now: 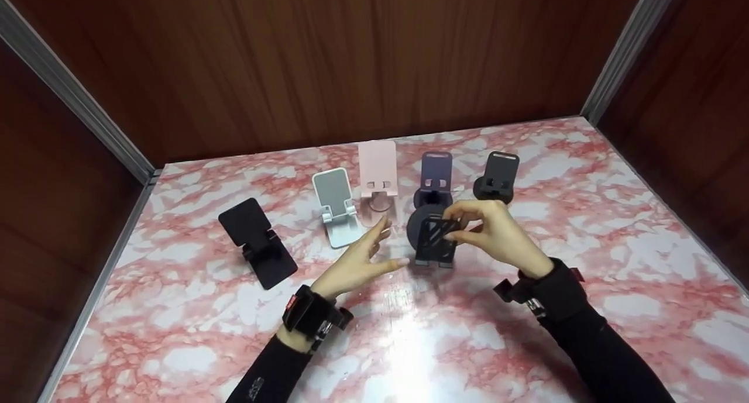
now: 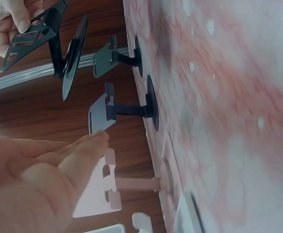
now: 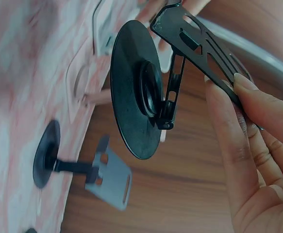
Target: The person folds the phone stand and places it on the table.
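My right hand (image 1: pixel 491 230) pinches the slotted top plate of a black phone stand (image 1: pixel 436 242) between thumb and fingers. In the right wrist view this black stand (image 3: pixel 136 90) is off the table, its round base tilted and its hinged arm folded out. My left hand (image 1: pixel 360 262) is held just left of it, fingers extended and holding nothing. Behind the hands stand a pink phone stand (image 1: pixel 377 169) and a purple phone stand (image 1: pixel 436 172). In the left wrist view the left hand (image 2: pixel 39 179) partly covers the pink stand.
A white phone stand with a grey pad (image 1: pixel 333 189) is left of the pink one. Farther left lies a black folding phone stand (image 1: pixel 257 242). Another dark stand (image 1: pixel 500 172) is at back right. Wood panels (image 1: pixel 374 58) enclose the red-and-white marbled table (image 1: pixel 205 327).
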